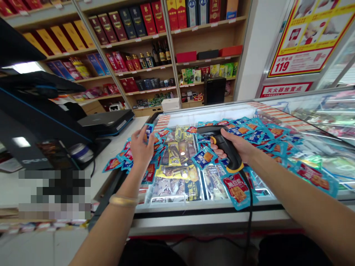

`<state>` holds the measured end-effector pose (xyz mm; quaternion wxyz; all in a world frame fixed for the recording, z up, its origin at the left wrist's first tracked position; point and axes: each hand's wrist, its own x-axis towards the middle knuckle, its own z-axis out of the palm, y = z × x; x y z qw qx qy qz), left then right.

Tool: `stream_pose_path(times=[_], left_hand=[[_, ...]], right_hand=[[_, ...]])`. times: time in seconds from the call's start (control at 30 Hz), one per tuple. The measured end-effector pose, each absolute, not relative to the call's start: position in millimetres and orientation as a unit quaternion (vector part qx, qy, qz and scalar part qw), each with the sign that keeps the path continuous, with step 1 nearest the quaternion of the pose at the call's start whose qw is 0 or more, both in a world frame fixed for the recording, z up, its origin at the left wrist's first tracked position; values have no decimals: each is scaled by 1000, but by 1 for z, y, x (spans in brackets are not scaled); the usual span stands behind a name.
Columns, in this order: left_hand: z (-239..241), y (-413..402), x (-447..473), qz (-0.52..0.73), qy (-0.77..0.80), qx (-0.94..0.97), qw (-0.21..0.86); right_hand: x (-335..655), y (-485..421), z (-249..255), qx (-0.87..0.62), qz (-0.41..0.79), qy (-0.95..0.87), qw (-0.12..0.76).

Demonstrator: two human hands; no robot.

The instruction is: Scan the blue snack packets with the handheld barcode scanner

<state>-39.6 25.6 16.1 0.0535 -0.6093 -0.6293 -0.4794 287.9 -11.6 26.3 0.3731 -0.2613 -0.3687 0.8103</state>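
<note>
Forearms frame the freezer lid [194, 207]: right hand [235, 146] wrapped around the scanner [222, 144] over its middle, left hand [141, 147] pinching a blue snack packet [149, 131] at its left edge; light, crinkly, likely slippery, best held by corners.

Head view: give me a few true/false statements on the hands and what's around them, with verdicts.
1. The right hand has a grip on a black barcode scanner. True.
2. The left hand is empty. False: it holds a small blue snack packet.
3. The snack packets lie spread over a glass freezer lid. True.
4. The scanner is cordless. False: a black cable hangs from its handle.
5. The left wrist is bare. False: it wears a gold bangle.
</note>
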Motion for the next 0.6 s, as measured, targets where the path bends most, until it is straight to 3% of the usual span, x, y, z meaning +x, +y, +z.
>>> stream_pose_path(times=[0.1, 0.23, 0.6], left_hand=[[11, 21, -74, -346, -708, -604, 119], [-5, 27, -100, -245, -751, -611, 43], [10, 21, -91, -329, -738, -583, 90]], right_hand=[[272, -10, 32, -258, 821, -362, 358], [252, -7, 33, -252, 836, -351, 339], [265, -1, 28, -255, 820, -363, 362]])
